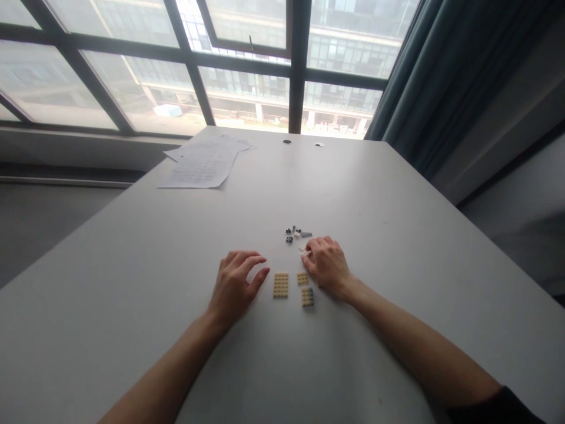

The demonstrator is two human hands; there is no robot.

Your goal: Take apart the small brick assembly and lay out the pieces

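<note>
My left hand [235, 285] rests on the table with its thumb and fingers apart, holding nothing, just left of a tan studded building plate [281, 285]. My right hand [329, 264] has its thumb and index finger closed on a small white toy brick [305, 252], partly covered by the fingers. Between the hands lie a smaller tan plate [302, 278] and, below it, a tan plate with a grey strip [306, 297] along its right side. Beyond my right hand is a loose group of small dark grey bricks [289, 239], with a long grey piece [306, 234] beside them.
The white table [212, 229] stretches away to the windows. Several printed paper sheets [200, 168] lie at its far left. Two round holes, one a dark cable hole [287, 142], sit near the far edge. A blue-grey curtain [424, 88] hangs at the right.
</note>
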